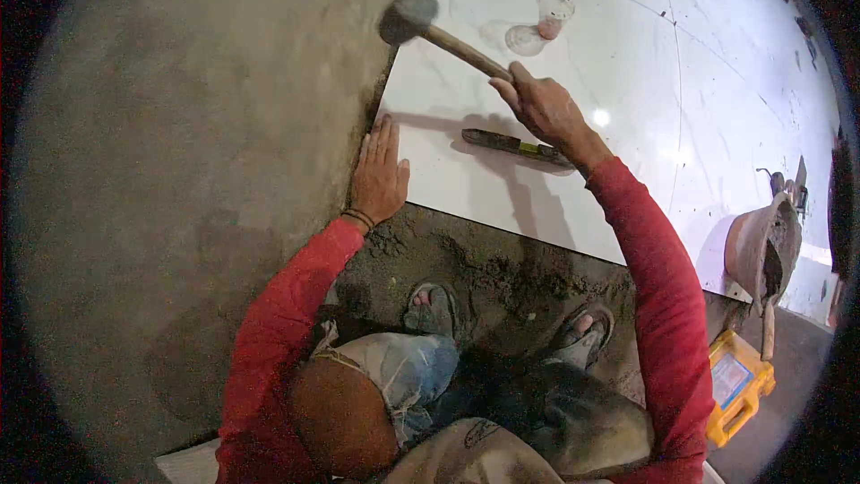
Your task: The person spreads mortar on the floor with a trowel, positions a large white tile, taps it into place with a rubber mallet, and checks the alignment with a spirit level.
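Observation:
My right hand (548,109) is closed round the wooden handle of a mallet (466,56). The mallet's dark, rounded head is raised at the far left corner of a large white floor tile (448,170), beside the wall. Flat against the tile's left edge, where it meets the wall, lies my left hand (380,170), fingers stretched out and holding nothing. A dark spirit level (512,143) with a yellow-green vial lies on the tile below my right hand, its right end partly hidden by my wrist.
Bare grey wall (197,125) rises on the left. Dark, loose mortar (502,260) borders the tile's near edge, around my sandalled feet. At the right stand a mortar-stained bucket (751,246) and a yellow case (739,385). A clear, rounded object (528,38) with a reddish middle lies farther off.

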`<state>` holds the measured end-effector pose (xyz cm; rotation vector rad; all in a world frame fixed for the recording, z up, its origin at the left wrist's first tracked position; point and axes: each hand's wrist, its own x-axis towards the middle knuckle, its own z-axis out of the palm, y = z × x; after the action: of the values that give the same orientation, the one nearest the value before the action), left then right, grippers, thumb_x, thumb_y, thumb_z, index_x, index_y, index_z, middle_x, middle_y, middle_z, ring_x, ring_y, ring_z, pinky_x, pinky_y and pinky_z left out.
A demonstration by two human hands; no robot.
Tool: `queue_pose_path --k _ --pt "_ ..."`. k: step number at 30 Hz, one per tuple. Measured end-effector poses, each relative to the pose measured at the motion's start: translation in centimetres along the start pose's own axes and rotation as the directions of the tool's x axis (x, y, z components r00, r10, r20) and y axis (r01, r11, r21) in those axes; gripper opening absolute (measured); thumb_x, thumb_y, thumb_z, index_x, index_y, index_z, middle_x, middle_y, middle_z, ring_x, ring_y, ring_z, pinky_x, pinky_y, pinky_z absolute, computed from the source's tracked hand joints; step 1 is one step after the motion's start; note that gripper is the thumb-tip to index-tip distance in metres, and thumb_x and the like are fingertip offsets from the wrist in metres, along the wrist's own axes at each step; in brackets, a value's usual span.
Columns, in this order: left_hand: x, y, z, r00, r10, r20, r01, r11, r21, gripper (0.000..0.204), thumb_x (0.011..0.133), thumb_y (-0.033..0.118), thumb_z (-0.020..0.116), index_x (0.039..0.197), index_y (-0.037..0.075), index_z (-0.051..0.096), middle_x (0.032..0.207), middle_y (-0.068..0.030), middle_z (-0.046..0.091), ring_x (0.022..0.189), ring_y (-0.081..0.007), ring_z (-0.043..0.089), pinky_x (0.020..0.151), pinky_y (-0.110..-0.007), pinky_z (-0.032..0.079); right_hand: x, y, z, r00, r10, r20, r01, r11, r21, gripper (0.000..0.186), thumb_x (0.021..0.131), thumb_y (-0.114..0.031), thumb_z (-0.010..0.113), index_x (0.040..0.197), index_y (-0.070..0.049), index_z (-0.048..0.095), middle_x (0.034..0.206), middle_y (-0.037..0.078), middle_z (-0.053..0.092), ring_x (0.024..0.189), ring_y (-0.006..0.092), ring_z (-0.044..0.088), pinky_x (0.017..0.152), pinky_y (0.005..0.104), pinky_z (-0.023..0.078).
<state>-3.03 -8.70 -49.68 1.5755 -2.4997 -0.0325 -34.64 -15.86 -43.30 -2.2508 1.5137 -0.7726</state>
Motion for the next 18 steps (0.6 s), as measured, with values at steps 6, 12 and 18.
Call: queue_pose_path --k 6,12,18 --pt "-1.1 -1.1 -0.7 1.000 0.028 0.005 -0.028 1.000 -0.010 0.066 0.099 0.023 0.042 0.153 -0.006 0.019 0.161 -0.0241 0.017 0.150 -0.0380 0.016 0.121 -0.049 0.015 2.7 -1.0 -1.2 0.995 0.056 0.087 -0.050 0.996 -0.076 0.041 0.100 -0.048 0.050 0.102 -0.007 0.056 0.069 0.024 0.064 0.067 0.0434 0.067 0.060 0.0543 0.052" --pt "-0.2 0.0 0.0 0.999 0.028 0.025 -0.027 0.999 -0.029 0.064 0.100 0.024 0.039 0.154 -0.005 0.018 0.161 -0.0238 0.015 0.150 -0.0379 0.014 0.122 -0.049 0.015 2.0 2.3 1.3 0.989 0.086 0.117 -0.072 0.991 -0.115 0.040 0.101 -0.046 0.049 0.103 -0.007 0.057 0.068 0.023 0.064 0.066 0.0433 0.066 0.058 0.0544 0.051" --pt "-0.5 -0.9 -0.5 1.000 0.014 0.022 -0.013 0.999 -0.031 0.065 0.099 0.024 0.039 0.154 -0.004 0.018 0.161 -0.0237 0.015 0.150 -0.0377 0.014 0.121 -0.049 0.015 3.1 0.8 1.2 0.992 0.114 0.058 -0.114 0.993 0.003 0.042 0.101 -0.048 0.047 0.102 -0.007 0.057 0.068 0.022 0.065 0.065 0.0430 0.066 0.057 0.0544 0.052"
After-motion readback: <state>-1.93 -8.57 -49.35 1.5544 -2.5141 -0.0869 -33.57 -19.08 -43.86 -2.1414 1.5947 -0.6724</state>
